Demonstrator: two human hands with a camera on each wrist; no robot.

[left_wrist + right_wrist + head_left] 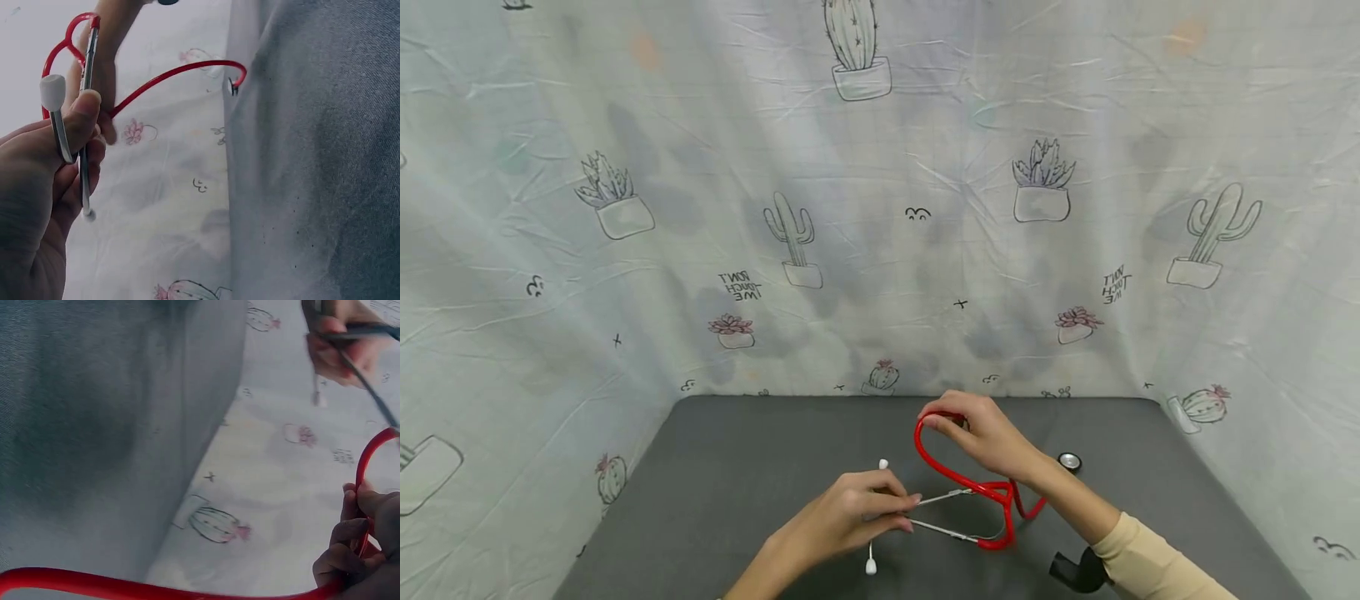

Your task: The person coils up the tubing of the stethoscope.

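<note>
A stethoscope with red tubing is held between both hands over the grey table. My left hand pinches its two metal ear tubes between thumb and fingers. The white eartips stick out on either side of that hand, and one white eartip shows large in the left wrist view. Higher and to the right, my right hand grips the looped tubing, its fingers curled round it in the right wrist view. The round chestpiece is beyond the right forearm, which hides part of the tubing.
Near the right sleeve is a black curved object, partly covered by the arm. The grey tabletop spreads under both hands. A pale curtain printed with cactus drawings encloses the back and sides.
</note>
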